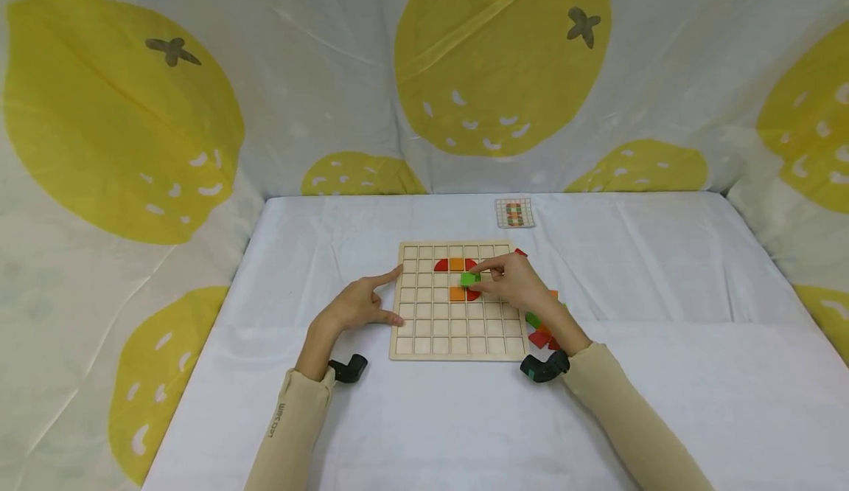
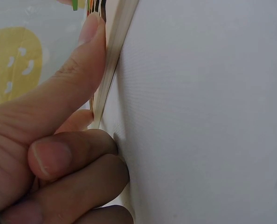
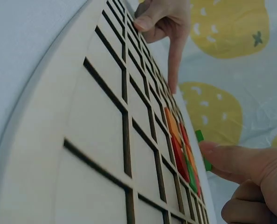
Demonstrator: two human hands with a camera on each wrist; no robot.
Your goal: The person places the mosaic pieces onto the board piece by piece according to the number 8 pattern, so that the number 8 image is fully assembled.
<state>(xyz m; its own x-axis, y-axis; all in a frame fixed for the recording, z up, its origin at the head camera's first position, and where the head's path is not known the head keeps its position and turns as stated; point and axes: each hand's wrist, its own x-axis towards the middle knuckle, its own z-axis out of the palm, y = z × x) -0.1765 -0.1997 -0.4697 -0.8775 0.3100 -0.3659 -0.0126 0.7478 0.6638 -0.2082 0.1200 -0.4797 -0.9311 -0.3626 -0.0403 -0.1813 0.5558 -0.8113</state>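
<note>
Board (image 1: 441, 326) holds some tiles (image 1: 456, 264); right hand (image 1: 519, 282) pinches green tile (image 1: 468, 279), unclenched left hand (image 1: 349, 305) touches its edge; loose pieces (image 1: 539, 339) remain alongside, perhaps some hidden.

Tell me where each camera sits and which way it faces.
Head: worn on the head, facing forward and down at the square, pale wooden grid board; left hand, right hand and beige sleeves show.
Left wrist: on that wrist, facing the board's edge; mostly left hand.
Right wrist: on that wrist, facing across the board; both hands.
Head and right wrist share the green square tile.
</note>
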